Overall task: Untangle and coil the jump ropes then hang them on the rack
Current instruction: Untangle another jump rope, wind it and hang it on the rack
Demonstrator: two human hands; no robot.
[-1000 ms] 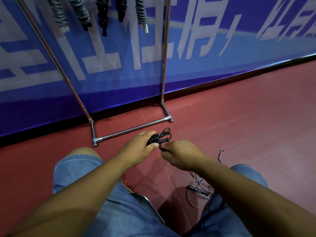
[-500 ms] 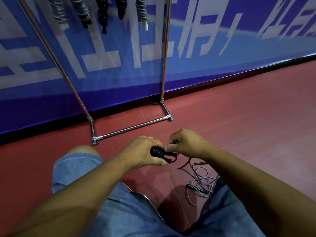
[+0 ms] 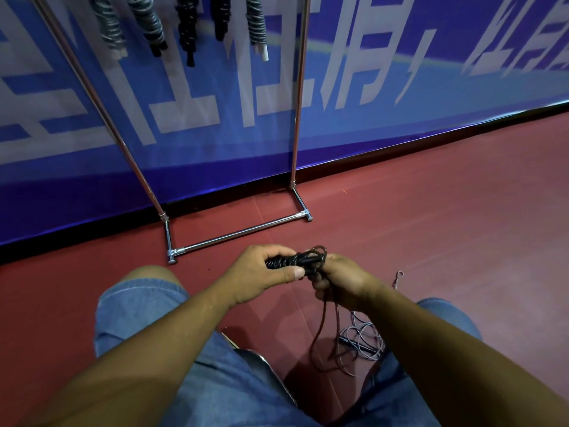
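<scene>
Grey rope point(image 3: 366, 335) on floor point(image 3: 431, 241), rack point(image 3: 237, 233) ahead

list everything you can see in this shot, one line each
black jump rope: one, black, partly coiled, held between both hands, loose end hanging to the floor
grey jump rope: one, grey, tangled on the floor by the right knee
hung coils: five, three grey and two black, hanging at the top of the rack
rack: one, chrome, standing against the banner
banner: one, blue with white characters, behind the rack
floor: red-brown
shorts: blue denim, on both legs
left hand: grips the coiled part
right hand: holds the rope beside the coil
</scene>
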